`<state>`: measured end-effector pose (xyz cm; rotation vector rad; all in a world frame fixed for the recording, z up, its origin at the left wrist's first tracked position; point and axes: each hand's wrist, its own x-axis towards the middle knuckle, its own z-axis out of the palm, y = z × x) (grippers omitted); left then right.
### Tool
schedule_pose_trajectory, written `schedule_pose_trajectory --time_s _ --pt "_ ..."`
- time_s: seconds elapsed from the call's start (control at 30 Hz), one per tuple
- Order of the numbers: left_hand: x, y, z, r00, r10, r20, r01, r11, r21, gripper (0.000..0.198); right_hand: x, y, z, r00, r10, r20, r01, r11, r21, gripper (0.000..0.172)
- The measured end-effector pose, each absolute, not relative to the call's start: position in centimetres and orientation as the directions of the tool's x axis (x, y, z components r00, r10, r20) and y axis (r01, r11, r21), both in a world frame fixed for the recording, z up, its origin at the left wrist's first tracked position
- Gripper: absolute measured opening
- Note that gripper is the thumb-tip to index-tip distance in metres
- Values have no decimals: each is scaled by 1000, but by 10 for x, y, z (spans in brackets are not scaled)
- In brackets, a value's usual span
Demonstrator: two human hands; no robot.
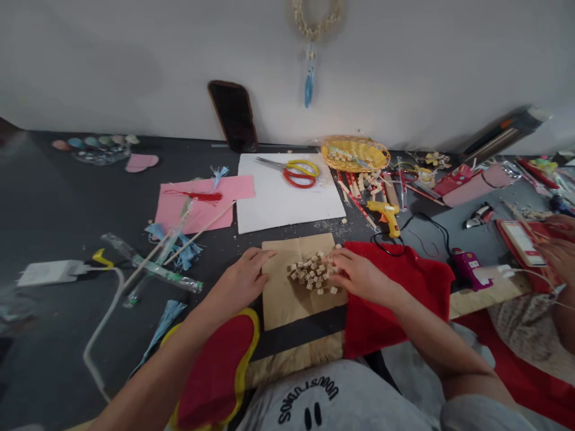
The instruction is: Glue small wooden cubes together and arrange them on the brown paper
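Near the table's front edge lies a sheet of brown paper [281, 305], creased across. On it sits a loose pile of small pale wooden cubes [312, 274] with dark marks. My left hand [242, 276] rests at the paper's left edge, its thumb and index finger apart and touching the paper. At the right side of the pile, my right hand [359, 274] has its bent fingers and thumb spread around the outermost cubes. Whether a cube is between those fingertips is hard to see. A red cloth [404, 281] lies under my right wrist.
Scissors [300, 173] lie on a white board [287, 209]. Behind the cloth are a yellow glue gun [385, 215] with its cable and a yellow basket [354, 154]. A phone [233, 117] leans on the wall. Tassels [184, 248] and a charger [51, 272] lie left. Another person's hand [559, 248] is far right.
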<state>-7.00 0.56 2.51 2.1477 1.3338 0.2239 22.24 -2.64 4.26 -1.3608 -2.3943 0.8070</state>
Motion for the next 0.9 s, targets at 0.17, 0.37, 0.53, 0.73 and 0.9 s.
schedule_pose_trajectory --time_s 0.17,0.37,0.53,0.73,0.9 --pt "-67 4 32 447 864 -231 843 -321 431 45 236 -4 28 -380 925 -4 873 357 -333 19" --pt "-63 5 41 432 861 -268 875 -328 357 46 229 4 28 -523 849 70 748 497 -440 17" --pt "-58 10 35 419 865 -276 868 -292 401 47 247 31 23 -331 921 203 816 388 -428 27" --pt "-46 6 45 377 915 -145 911 -337 239 35 263 57 2 -316 937 149 874 348 -339 20" --pt "-20 -9 55 573 819 24 815 -572 93 28 243 31 19 -350 919 183 793 394 -465 13"
